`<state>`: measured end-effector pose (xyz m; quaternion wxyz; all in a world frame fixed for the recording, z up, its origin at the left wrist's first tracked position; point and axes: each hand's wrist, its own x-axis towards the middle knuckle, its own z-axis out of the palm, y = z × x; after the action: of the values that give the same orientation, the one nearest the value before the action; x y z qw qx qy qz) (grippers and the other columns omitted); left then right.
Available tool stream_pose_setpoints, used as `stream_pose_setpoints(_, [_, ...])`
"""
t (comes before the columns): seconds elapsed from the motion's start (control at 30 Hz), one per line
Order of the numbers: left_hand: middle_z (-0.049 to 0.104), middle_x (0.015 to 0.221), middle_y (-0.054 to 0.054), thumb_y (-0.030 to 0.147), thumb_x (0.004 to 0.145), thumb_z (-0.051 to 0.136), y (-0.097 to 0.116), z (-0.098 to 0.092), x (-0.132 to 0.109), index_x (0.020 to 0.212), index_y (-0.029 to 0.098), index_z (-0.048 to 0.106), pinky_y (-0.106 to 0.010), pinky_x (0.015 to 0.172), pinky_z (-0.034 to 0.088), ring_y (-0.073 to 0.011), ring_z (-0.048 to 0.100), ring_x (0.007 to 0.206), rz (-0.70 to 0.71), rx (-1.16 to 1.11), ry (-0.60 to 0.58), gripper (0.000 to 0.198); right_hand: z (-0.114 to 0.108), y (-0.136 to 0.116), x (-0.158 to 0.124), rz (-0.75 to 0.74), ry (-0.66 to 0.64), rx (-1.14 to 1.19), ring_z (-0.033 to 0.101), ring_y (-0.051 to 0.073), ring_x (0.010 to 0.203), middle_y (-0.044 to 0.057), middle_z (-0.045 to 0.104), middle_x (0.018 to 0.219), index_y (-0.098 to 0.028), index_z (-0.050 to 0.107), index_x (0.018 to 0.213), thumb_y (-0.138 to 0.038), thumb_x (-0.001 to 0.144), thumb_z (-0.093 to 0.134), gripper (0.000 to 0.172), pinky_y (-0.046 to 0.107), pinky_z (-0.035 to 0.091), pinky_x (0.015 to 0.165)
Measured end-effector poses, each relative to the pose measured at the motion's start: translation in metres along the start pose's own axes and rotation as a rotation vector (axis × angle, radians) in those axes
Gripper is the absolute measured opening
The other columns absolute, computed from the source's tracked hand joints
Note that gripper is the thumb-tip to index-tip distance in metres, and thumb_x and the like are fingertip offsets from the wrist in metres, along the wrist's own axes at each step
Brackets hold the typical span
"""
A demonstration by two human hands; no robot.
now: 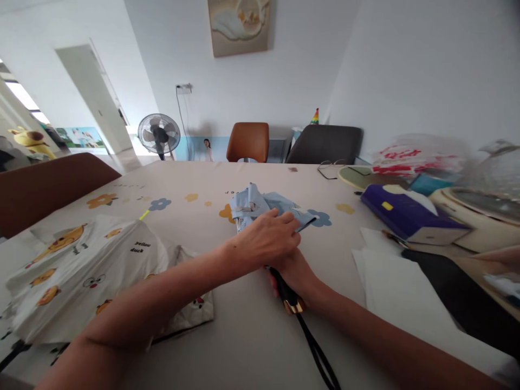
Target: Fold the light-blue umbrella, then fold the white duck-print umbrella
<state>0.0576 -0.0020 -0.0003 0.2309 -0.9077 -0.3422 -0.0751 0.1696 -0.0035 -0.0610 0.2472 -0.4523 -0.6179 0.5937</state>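
A folded light blue umbrella [260,205] lies on the table [252,336] in front of me. My left hand [266,238] rests on its canopy with fingers curled over the cloth. Under it, my right hand [294,273] is wrapped round the umbrella's black handle [290,299], which ends in a gold ring. A black wrist strap [319,355] trails from the handle toward me.
A white umbrella with duck prints [81,271] lies at the left. White paper sheets [400,281], a purple tissue box [406,214], glasses [331,169] and bags crowd the right side. Chairs [248,142] and a fan [158,134] stand beyond the table.
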Motion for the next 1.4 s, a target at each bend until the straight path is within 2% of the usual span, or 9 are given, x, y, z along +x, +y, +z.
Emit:
stream_pose_setpoints(0.13, [0.057, 0.079, -0.007, 0.007, 0.081, 0.045, -0.001, 0.004, 0.000, 0.072, 0.016, 0.059, -0.037, 0.079, 0.035, -0.0235, 0.051, 0.089, 0.015, -0.015, 0.009, 0.019, 0.000, 0.000, 0.000, 0.015, -0.029, 0.005, 0.047, 0.013, 0.029, 0.000, 0.049, 0.036, -0.018, 0.046, 0.050, -0.025, 0.068, 0.047, 0.019, 0.022, 0.035, 0.030])
stream_pose_setpoints(0.3, [0.057, 0.080, -0.008, 0.005, 0.082, 0.041, -0.002, -0.008, -0.001, 0.071, 0.016, 0.059, -0.037, 0.087, 0.034, -0.0231, 0.049, 0.091, 0.068, 0.056, -0.033, 0.024, -0.001, -0.001, -0.001, 0.049, -0.058, 0.039, 0.045, 0.011, 0.028, -0.001, 0.048, 0.035, -0.017, 0.047, 0.052, -0.022, 0.065, 0.050, 0.015, 0.021, 0.035, 0.029])
stream_pose_setpoints(0.47, [0.054, 0.074, -0.007, 0.010, 0.082, 0.045, -0.014, -0.011, -0.004, 0.064, 0.016, 0.054, -0.034, 0.071, 0.035, -0.0218, 0.048, 0.084, 0.000, 0.046, -0.061, 0.021, -0.003, -0.002, 0.002, 0.080, -0.041, 0.122, 0.045, 0.012, 0.027, -0.003, 0.049, 0.036, -0.018, 0.045, 0.059, -0.028, 0.068, 0.054, 0.016, 0.021, 0.036, 0.027])
stream_pose_setpoints(0.67, [0.057, 0.085, -0.003, 0.012, 0.087, 0.037, -0.036, -0.002, -0.009, 0.080, 0.019, 0.059, -0.028, 0.070, 0.033, -0.0143, 0.046, 0.080, -0.130, -0.082, 0.085, 0.024, 0.002, 0.001, 0.002, 0.064, -0.043, 0.078, 0.044, 0.012, 0.026, -0.003, 0.049, 0.035, -0.018, 0.045, 0.060, -0.026, 0.068, 0.056, 0.016, 0.022, 0.036, 0.025])
stream_pose_setpoints(0.8, [0.057, 0.092, -0.003, 0.014, 0.085, 0.043, -0.037, -0.005, -0.010, 0.067, 0.019, 0.061, -0.028, 0.072, 0.034, -0.0143, 0.047, 0.086, -0.121, -0.121, 0.018, 0.025, 0.003, 0.003, 0.002, 0.027, -0.066, 0.061, 0.044, 0.012, 0.026, -0.003, 0.049, 0.035, -0.018, 0.047, 0.060, -0.025, 0.069, 0.057, 0.015, 0.022, 0.038, 0.026])
stream_pose_setpoints(1.0, [0.059, 0.097, -0.007, 0.016, 0.080, 0.048, -0.026, -0.006, -0.011, 0.080, 0.017, 0.065, -0.033, 0.084, 0.036, -0.0191, 0.048, 0.098, -0.141, -0.085, -0.068, 0.018, 0.001, 0.002, 0.003, 0.064, -0.033, 0.077, 0.044, 0.013, 0.027, -0.002, 0.050, 0.036, -0.017, 0.048, 0.060, -0.027, 0.068, 0.058, 0.016, 0.023, 0.038, 0.026])
stream_pose_setpoints(1.2, [0.058, 0.111, -0.005, 0.025, 0.080, 0.050, -0.027, -0.002, -0.013, 0.074, 0.018, 0.065, -0.035, 0.088, 0.036, -0.0201, 0.048, 0.103, -0.109, -0.278, -0.137, 0.018, 0.002, 0.001, 0.002, 0.023, -0.058, 0.069, 0.045, 0.014, 0.026, -0.002, 0.049, 0.035, -0.017, 0.051, 0.061, -0.024, 0.068, 0.056, 0.011, 0.023, 0.036, 0.026])
stream_pose_setpoints(1.3, [0.062, 0.099, -0.001, 0.020, 0.081, 0.048, -0.027, -0.004, -0.011, 0.074, 0.019, 0.064, -0.032, 0.086, 0.037, -0.0164, 0.052, 0.092, -0.075, -0.310, -0.137, 0.018, 0.002, 0.001, 0.002, -0.004, -0.068, 0.047, 0.045, 0.013, 0.026, -0.001, 0.049, 0.035, -0.017, 0.050, 0.055, -0.023, 0.068, 0.055, 0.015, 0.022, 0.036, 0.027])
stream_pose_setpoints(1.4, [0.062, 0.077, -0.002, 0.014, 0.082, 0.045, -0.023, -0.006, -0.007, 0.070, 0.016, 0.061, -0.031, 0.084, 0.037, -0.0153, 0.052, 0.079, -0.027, -0.187, -0.120, 0.020, 0.002, 0.000, 0.002, 0.032, -0.048, 0.059, 0.045, 0.013, 0.026, -0.001, 0.050, 0.035, -0.017, 0.050, 0.054, -0.024, 0.067, 0.056, 0.016, 0.022, 0.035, 0.026])
